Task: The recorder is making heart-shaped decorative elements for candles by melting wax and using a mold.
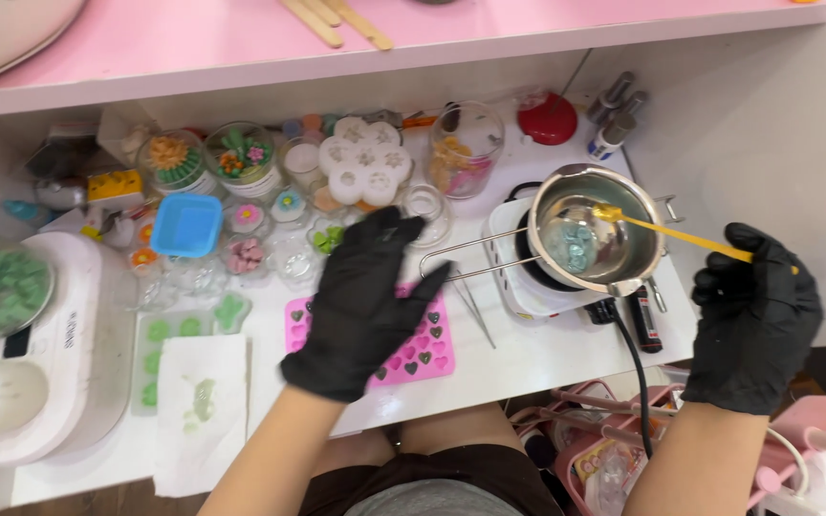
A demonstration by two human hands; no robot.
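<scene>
Black-gloved, I stir a steel melting pot on the small hotplate.

My right hand (pixel 755 315) is clamped on a yellow stirring stick (pixel 678 234), its tip inside the melting pot (pixel 593 227). My left hand (pixel 367 304) hovers, fingers spread, over the pink heart mould (pixel 429 346) on the table (pixel 528 358). Pushing sideways on the stick could tip the pot off its hotplate (pixel 520 287).

gloves on left hand (pixel 365 306) and right hand (pixel 755 315): black | stick (pixel 681 235): yellow | pot (pixel 597 229): silver | heart mould (pixel 418 349) left of pot: pink | tray (pixel 186 225): blue | shelf (pixel 241 43): pink
</scene>
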